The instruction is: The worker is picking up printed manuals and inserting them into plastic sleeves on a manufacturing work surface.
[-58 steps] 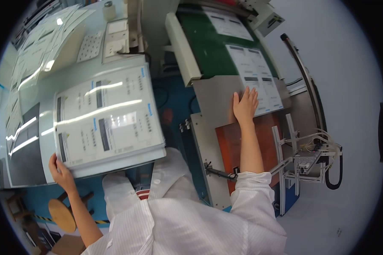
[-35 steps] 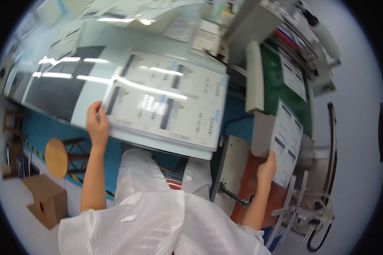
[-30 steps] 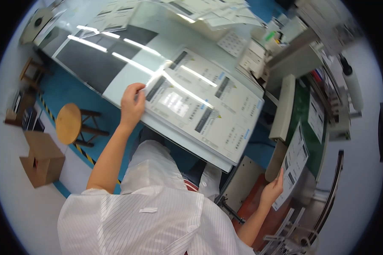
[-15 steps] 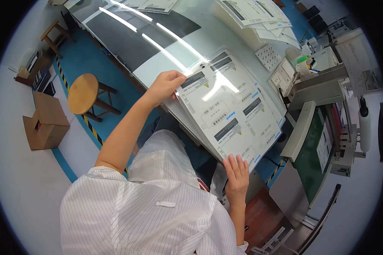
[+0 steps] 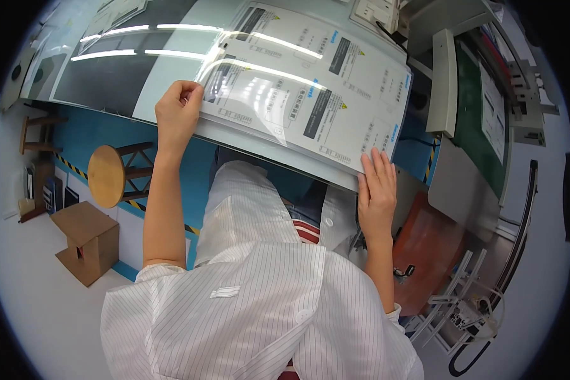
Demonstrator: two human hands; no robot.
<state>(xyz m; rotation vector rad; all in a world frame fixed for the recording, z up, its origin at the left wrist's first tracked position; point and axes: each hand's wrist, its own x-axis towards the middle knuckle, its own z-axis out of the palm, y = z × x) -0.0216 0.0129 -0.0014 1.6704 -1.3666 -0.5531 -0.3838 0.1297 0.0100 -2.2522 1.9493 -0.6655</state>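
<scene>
A stack of glossy printed sheets (image 5: pixel 278 123), with black blocks, small diagrams and yellow triangles, lies on the table in front of me. My left hand (image 5: pixel 178 114) is closed at the stack's left edge, thumb and curled fingers pinching the edge of the top sheet. At the near right corner, my right hand (image 5: pixel 378 183) rests flat on the sheets with its fingers stretched out. Ceiling lights reflect across the shiny surface. How many sheets the left fingers pinch is hidden.
The glass-topped table (image 5: pixel 164 69) continues to the left over a dark panel. A machine with a green bed (image 5: pixel 472 107) stands at the right. On the floor at the left are a round wooden stool (image 5: pixel 106 176) and a cardboard box (image 5: pixel 90 240).
My view has turned, so the table edge now runs more level across it. My left hand still pinches the left edge, and my right hand stays flat on the near right corner.
</scene>
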